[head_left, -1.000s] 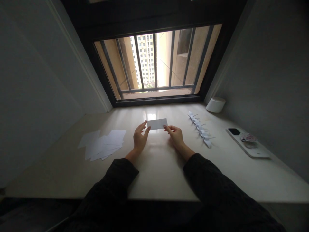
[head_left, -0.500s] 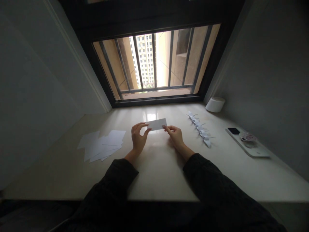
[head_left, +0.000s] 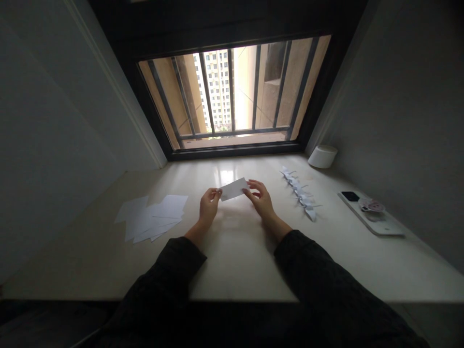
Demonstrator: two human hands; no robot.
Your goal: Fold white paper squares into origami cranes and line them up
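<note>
A small folded white paper (head_left: 234, 189) is lifted off the pale table (head_left: 232, 261) at its middle, tilted with the right end higher. My left hand (head_left: 209, 207) pinches its left end, fingers closed on it. My right hand (head_left: 261, 200) is at the right end, with thumb and fingertips on the paper's edge and the other fingers loosely spread. Both arms wear dark sleeves.
Several loose white sheets (head_left: 152, 218) lie fanned out at the left. A row of folded paper cranes (head_left: 300, 195) runs along the right. Further right lie a white phone (head_left: 369, 218) and a white round container (head_left: 322, 156). A barred window (head_left: 232, 94) is behind.
The paper, flat between both hands before, is now tilted with its right end raised. My left hand closed into a pinch on the left end; my right fingers opened slightly.
</note>
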